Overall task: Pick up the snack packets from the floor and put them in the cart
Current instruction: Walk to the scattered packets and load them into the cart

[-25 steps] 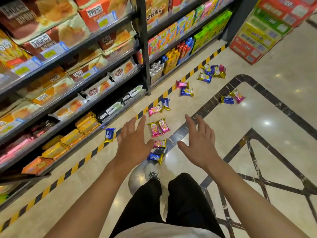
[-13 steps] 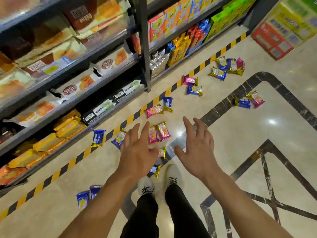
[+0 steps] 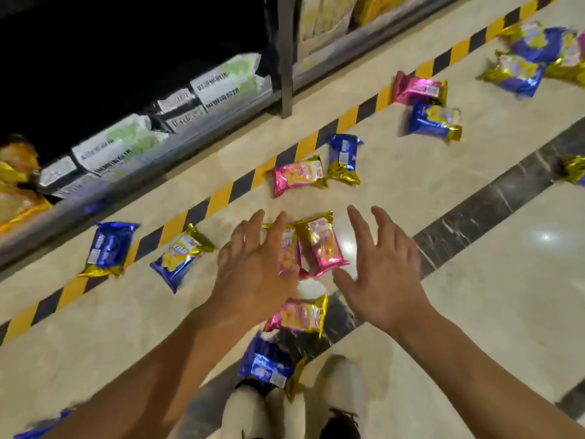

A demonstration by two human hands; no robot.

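Floor [image 3: 474, 280] is pale marble; striped tape line [image 3: 218, 198] is the reference. Both arms stretched forward and down. Left hand [image 3: 253, 274] and right hand [image 3: 380, 274] spread flat, fingers straight, holding nothing, either side of two pink packets [image 3: 319, 245] just this side of the tape; contact probably none, blur hides it. Blue packets [image 3: 180, 256] lie on the tape.

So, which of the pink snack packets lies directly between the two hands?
The pink foil packet with gold ends, lying between the left hand and right hand; other pink ones lie elsewhere.
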